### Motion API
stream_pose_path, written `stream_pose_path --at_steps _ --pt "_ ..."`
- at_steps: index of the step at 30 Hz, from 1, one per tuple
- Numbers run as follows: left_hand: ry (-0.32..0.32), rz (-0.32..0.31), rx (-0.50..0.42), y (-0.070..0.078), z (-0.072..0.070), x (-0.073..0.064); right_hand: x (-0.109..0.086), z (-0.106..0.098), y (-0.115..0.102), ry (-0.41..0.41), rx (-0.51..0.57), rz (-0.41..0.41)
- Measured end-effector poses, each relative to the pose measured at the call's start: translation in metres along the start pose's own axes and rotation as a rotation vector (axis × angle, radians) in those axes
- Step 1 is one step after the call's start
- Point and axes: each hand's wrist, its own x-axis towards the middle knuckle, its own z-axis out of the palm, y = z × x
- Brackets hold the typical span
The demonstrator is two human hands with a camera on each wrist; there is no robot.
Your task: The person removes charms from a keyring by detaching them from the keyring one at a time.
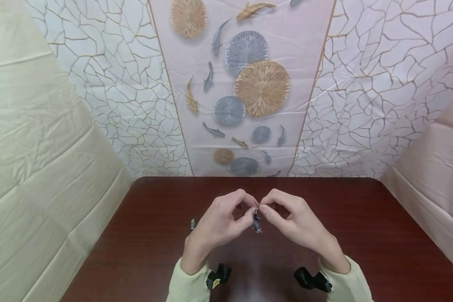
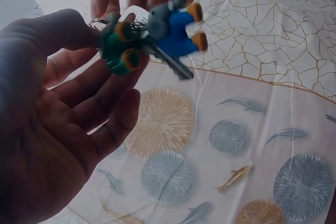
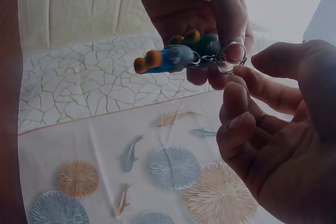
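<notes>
Both hands meet over the table, close in front of the body. My left hand [image 1: 223, 216] grips a metal key ring [image 3: 232, 57] between thumb and fingers. From the ring hang a blue figurine charm [image 2: 176, 32] and a green one [image 2: 119, 51], both with orange feet, on short chains. A grey key [image 2: 173, 62] with a notched blade sticks out beside them. My right hand [image 1: 300, 218] pinches at the ring's other side with thumb and index fingertips, its other fingers curled beneath. In the head view the charms dangle just below the fingertips.
A small yellow and blue-green object [image 1: 193, 224] lies on the dark red wooden table [image 1: 143, 251], left of the left wrist. Black wrist cameras sit on both sleeves. Beyond the table hangs a patterned cloth [image 1: 245, 138], with pale fabric at both sides.
</notes>
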Motion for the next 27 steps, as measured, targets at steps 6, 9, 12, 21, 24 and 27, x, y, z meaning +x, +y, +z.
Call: stream_pose_path --at_steps 6,9,12,21,24,27 --pt "0.016 0.010 0.003 0.0001 -0.0005 -0.0001 -0.0007 -0.0013 -0.0009 -0.027 0.009 0.027" --pt "0.018 0.017 0.008 0.0004 -0.0007 0.0001 -0.0004 -0.0020 -0.0021 -0.038 0.012 0.054" --pt "0.020 0.030 0.027 0.0004 -0.0009 0.0004 0.0001 -0.0024 -0.0030 -0.046 0.015 0.071" --pt "0.022 0.054 0.081 0.0019 -0.0020 0.0010 0.0003 -0.0005 -0.0028 -0.049 0.053 0.079" --pt "0.022 0.062 0.076 0.0023 -0.0019 0.0011 -0.0008 0.0002 -0.0030 -0.048 0.073 0.088" --pt "0.029 0.062 0.076 0.0022 -0.0016 0.0012 -0.0010 0.0001 -0.0034 -0.045 0.083 0.089"
